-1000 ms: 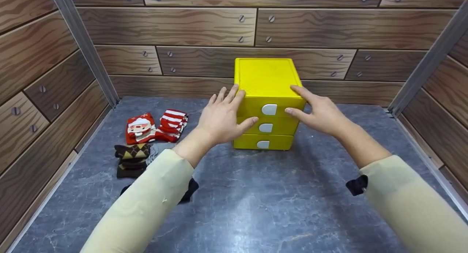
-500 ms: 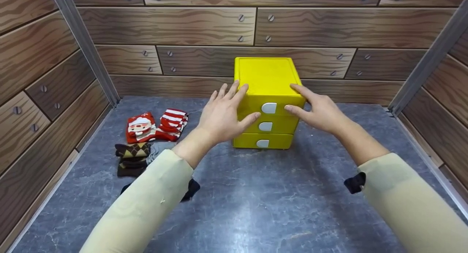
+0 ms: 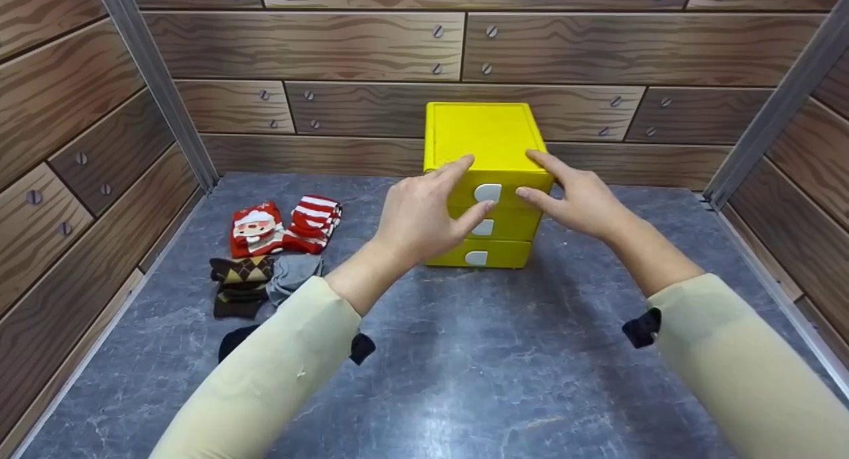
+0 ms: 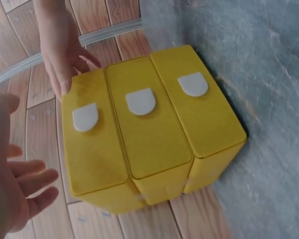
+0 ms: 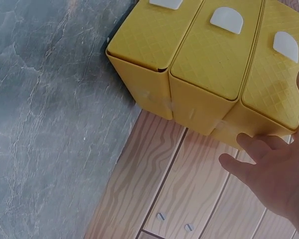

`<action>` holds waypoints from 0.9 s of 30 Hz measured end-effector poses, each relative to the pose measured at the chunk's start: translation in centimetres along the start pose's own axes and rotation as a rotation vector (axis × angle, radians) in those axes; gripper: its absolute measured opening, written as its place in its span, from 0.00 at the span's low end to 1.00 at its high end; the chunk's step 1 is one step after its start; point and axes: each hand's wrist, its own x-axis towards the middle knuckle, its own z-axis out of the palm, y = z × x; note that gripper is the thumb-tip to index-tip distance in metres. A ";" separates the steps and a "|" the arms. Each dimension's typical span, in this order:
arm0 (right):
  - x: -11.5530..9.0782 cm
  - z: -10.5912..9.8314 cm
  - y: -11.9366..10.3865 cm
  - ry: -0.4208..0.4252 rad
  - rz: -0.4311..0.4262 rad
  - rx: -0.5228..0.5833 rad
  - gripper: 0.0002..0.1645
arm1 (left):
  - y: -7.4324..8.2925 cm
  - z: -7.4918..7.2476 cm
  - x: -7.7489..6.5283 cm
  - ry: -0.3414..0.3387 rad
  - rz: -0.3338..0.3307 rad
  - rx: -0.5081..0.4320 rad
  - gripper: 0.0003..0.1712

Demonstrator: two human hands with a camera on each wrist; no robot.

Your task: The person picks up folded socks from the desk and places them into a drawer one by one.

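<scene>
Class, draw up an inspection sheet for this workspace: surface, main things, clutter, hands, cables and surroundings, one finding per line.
Surface: grey marbled tabletop, glare towards the front.
Job's things: yellow three-drawer box, standing upright; drawers look closed, one white tab on each front.
Clutter: left of the box, what look like folded red-and-white socks, brown argyle socks and a grey item; a black item is partly hidden by a sleeve.
Hands: right hand touches the box's upper right; left hand is apart from it.
Cables: nothing seen.
Surroundings: wood-patterned walls, metal corner strips.

No readable text or numbers.
</scene>
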 end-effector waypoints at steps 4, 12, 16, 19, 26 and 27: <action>0.0 -0.1 0.0 0.002 0.003 -0.002 0.55 | -0.1 1.0 0.2 0.009 -0.025 -0.075 0.37; 0.0 0.1 0.1 -0.001 0.007 0.012 0.55 | -1.0 3.3 0.8 -0.029 -0.111 -0.313 0.29; 0.0 0.2 0.1 -0.003 0.012 0.019 0.55 | -1.5 3.9 1.1 -0.066 -0.169 -0.429 0.29; 0.0 0.2 0.1 -0.003 0.012 0.020 0.55 | -1.7 4.3 1.3 -0.096 -0.214 -0.512 0.29; 0.0 0.1 0.1 -0.008 0.013 0.035 0.55 | -1.8 4.9 1.8 -0.141 -0.258 -0.637 0.27; 0.0 0.1 0.1 -0.010 0.015 0.038 0.55 | -1.8 4.9 1.8 -0.145 -0.263 -0.652 0.27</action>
